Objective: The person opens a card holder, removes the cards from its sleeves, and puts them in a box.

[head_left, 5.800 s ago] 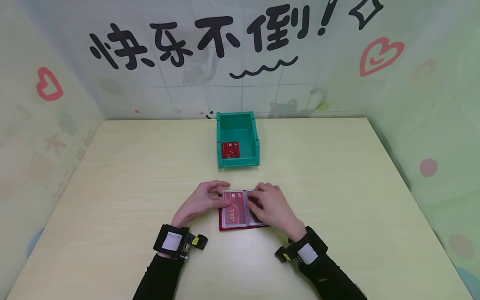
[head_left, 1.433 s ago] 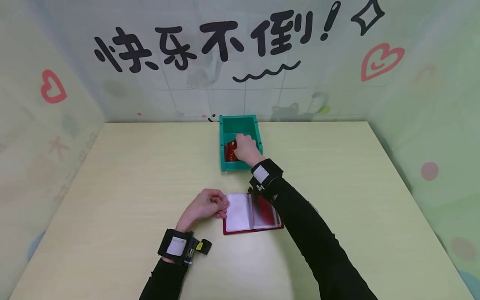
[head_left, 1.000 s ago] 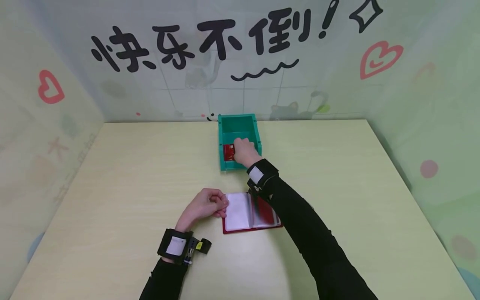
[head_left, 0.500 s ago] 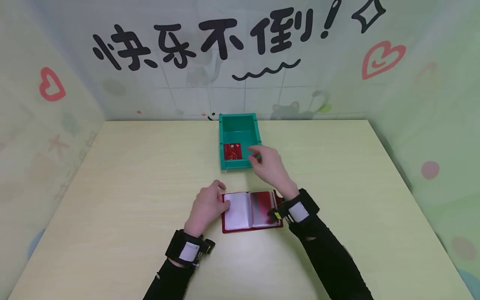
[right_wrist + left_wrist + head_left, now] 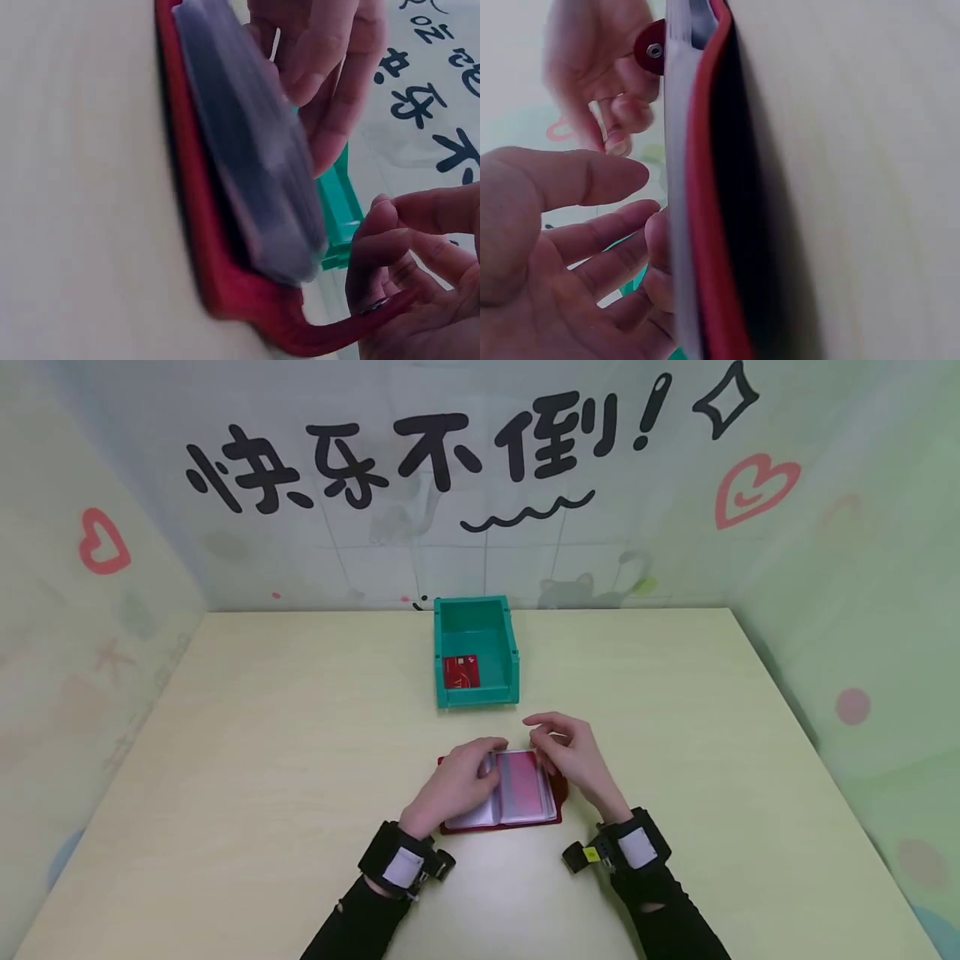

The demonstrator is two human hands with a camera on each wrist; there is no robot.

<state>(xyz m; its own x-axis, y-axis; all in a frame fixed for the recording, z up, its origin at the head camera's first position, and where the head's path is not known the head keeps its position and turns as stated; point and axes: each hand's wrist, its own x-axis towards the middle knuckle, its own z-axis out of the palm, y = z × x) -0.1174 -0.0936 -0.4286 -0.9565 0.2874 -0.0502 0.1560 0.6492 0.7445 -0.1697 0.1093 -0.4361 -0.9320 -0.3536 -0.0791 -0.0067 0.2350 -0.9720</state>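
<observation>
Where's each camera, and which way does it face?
Head: worn there, facing forward and down at table, box and book; left hand, right hand, sleeves show.
Left wrist: worn there, facing the book's edge; both hands show.
Right wrist: worn there, facing the book and strap; both hands show.
The wrist views share book, strap and box.

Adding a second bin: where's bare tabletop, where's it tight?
Bare tabletop: left of the teal bin and left hand, to the left wall; likewise right of bin and right hand, to right wall. Crowded: the red card holder, left hand over its left page, right hand at its far-right corner. Bin-to-holder gap is narrow.
</observation>
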